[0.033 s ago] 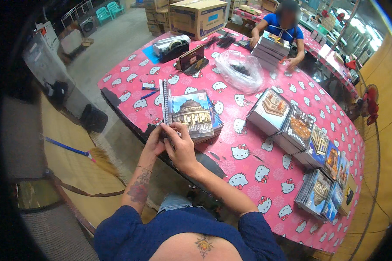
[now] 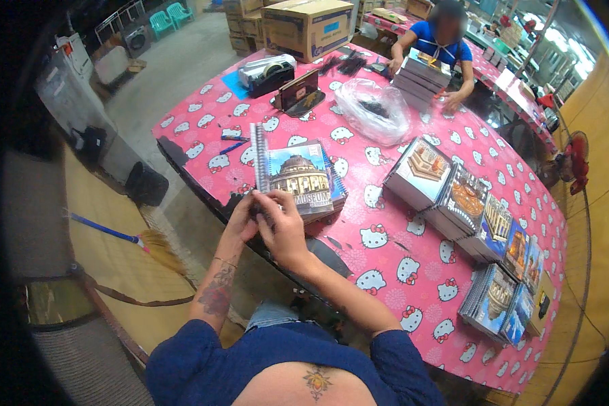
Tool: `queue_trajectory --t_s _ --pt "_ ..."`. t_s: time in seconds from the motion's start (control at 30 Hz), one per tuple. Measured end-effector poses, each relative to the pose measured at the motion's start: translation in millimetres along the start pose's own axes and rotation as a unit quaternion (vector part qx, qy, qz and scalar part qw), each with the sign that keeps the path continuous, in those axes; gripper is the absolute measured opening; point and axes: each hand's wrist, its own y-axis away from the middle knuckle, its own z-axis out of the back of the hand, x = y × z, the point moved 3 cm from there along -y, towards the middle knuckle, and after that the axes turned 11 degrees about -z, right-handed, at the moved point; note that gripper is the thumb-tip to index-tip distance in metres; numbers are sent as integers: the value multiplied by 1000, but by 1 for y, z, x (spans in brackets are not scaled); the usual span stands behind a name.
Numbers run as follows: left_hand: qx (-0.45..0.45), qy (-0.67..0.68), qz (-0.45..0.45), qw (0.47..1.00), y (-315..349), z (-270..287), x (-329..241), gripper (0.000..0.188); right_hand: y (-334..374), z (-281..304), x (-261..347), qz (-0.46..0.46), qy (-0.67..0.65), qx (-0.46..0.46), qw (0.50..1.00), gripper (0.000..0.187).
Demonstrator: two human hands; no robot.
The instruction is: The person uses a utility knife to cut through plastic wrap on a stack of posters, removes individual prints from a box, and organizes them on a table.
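Observation:
At the near left edge of the table, a spiral notebook (image 2: 258,159) stands edge-on, its coiled spine turned up. Both hands are at the near end of that spine. My left hand (image 2: 242,218) is closed around the notebook's lower end. My right hand (image 2: 281,227) meets it there, fingers curled and pinching at the end of the coil; what sits between those fingertips is hidden. Just right of the held notebook lies a stack of spiral notebooks (image 2: 301,177), the top cover picturing a domed building.
Rows of stacked notebooks (image 2: 467,196) fill the table's right side. A clear plastic bag (image 2: 372,111) holds dark pieces. Further back are a tape dispenser (image 2: 271,74), a phone on a stand (image 2: 299,95) and a carton (image 2: 306,30). A co-worker (image 2: 440,40) handles a notebook stack opposite.
The held notebook has shifted very slightly to the right, and my fingers with it. The co-worker's hand beside the far stack has moved a little.

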Motion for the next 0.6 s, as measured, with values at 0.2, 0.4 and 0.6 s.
queue_trajectory --t_s 0.2,0.4,0.6 --pt "-55 -210 -8 976 -5 -21 6 35 5 48 -84 -164 195 -103 961 50" --pt "100 -346 -123 925 28 -121 8 45 44 96 -124 -287 -175 -86 938 85" --pt "315 -438 -21 842 41 -147 101 44 137 226 -118 -261 -117 -28 958 53"
